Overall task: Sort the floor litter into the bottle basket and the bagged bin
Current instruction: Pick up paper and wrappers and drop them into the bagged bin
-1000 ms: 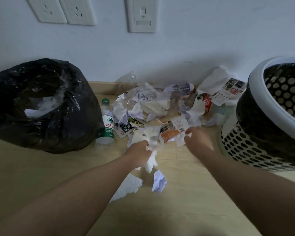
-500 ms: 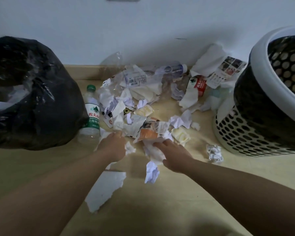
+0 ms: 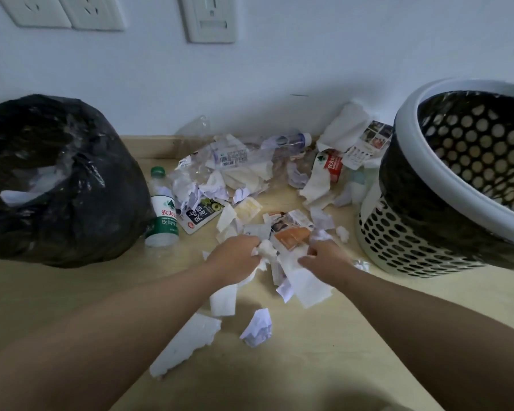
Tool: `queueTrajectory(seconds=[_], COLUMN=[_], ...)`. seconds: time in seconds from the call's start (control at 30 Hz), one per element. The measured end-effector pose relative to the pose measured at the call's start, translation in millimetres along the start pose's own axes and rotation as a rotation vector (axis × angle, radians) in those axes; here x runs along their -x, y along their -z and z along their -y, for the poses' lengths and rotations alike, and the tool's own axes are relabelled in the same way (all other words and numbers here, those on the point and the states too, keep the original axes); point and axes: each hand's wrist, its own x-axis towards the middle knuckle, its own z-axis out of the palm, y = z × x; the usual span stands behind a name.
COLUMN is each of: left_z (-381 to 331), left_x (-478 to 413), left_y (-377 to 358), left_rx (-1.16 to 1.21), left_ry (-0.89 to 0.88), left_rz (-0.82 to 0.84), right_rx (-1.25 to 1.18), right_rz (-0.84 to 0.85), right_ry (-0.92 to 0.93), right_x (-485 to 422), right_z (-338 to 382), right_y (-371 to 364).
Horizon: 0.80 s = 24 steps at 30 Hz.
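Left hand, right hand, now past one crumpled scrap, both tight round white paper.

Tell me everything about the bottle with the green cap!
The bottle is clear plastic with a green screw cap and a white-and-green label bearing red characters. Its cap points toward the wall, its clear bottom toward the camera; whether it stands or lies is unclear. It sits on the wooden floor, against the black bag, with a snack wrapper and paper scraps at its other side. The left hand and right hand do not touch it.
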Motion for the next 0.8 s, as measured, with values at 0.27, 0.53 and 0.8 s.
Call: queueTrajectory(seconds=[0.27,0.53,0.8], left_z=[-13.0,-7.1,0.0], left_x=[-6.3,-8.6,-30.9], left_y=[21.4,11.1,19.4], left_rx=[0.716,0.849,1.001], left_ry=[0.179,0.227,0.379], left_rz=[-0.076,-0.074,-0.328], right_rx=[-1.138,-1.136,-0.359], right_rz=[0.111,0.340,-0.190], right_ry=[-0.191,-0.183,-0.061], right_x=[7.2,6.1,-41.1], right_z=[55.9,68.8,44.0], right_y=[23.5,8.6,21.8])
